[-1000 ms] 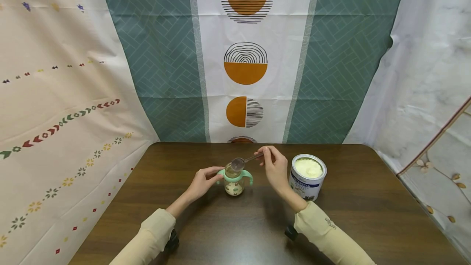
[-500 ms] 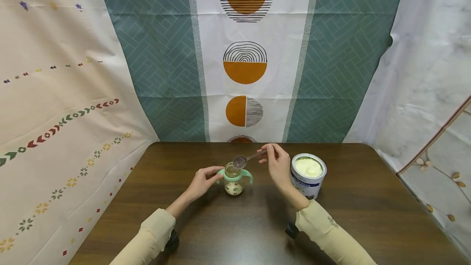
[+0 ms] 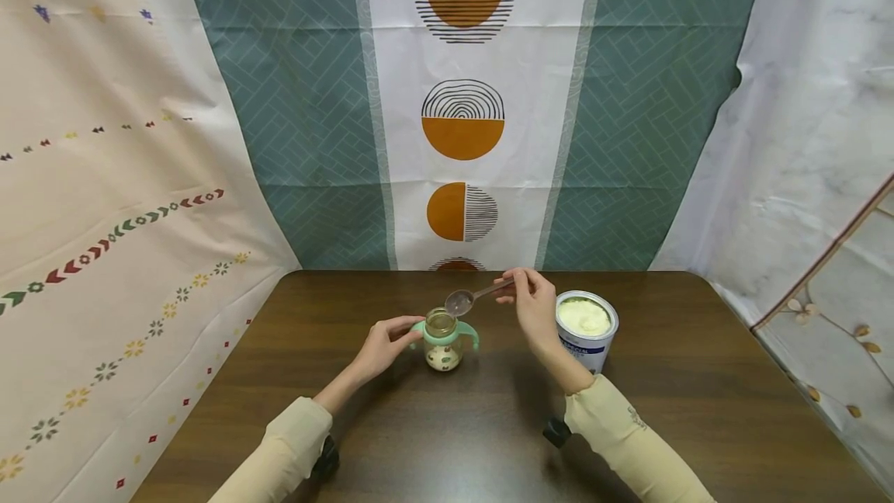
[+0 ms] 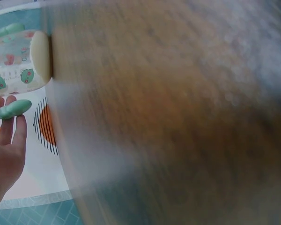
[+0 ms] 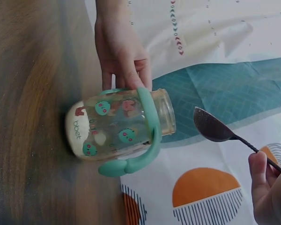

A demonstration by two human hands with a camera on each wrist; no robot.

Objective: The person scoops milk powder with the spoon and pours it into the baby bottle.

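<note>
A clear baby bottle (image 3: 443, 354) with a green two-handled collar stands upright and uncapped on the table. Pale powder (image 5: 77, 127) lies at its bottom, and cartoon prints cover its side. My left hand (image 3: 380, 346) grips the bottle by its left handle and collar, thumb on the collar in the right wrist view. Between thumb and fingers, my right hand (image 3: 532, 315) pinches the thin handle of a scoop spoon (image 3: 459, 303). The spoon's round bowl (image 5: 212, 125) hangs just above and right of the bottle mouth, with a little powder along its edge.
An open milk powder tin (image 3: 585, 320), nearly full of pale powder, stands right of my right hand, which partly overlaps it. The brown wooden table (image 3: 447, 441) meets patterned cloth hangings (image 3: 461, 216) at its back and sides.
My right hand has drawn the spoon slightly up and to the right, away from the bottle mouth. The left hand and bottle stay in place.
</note>
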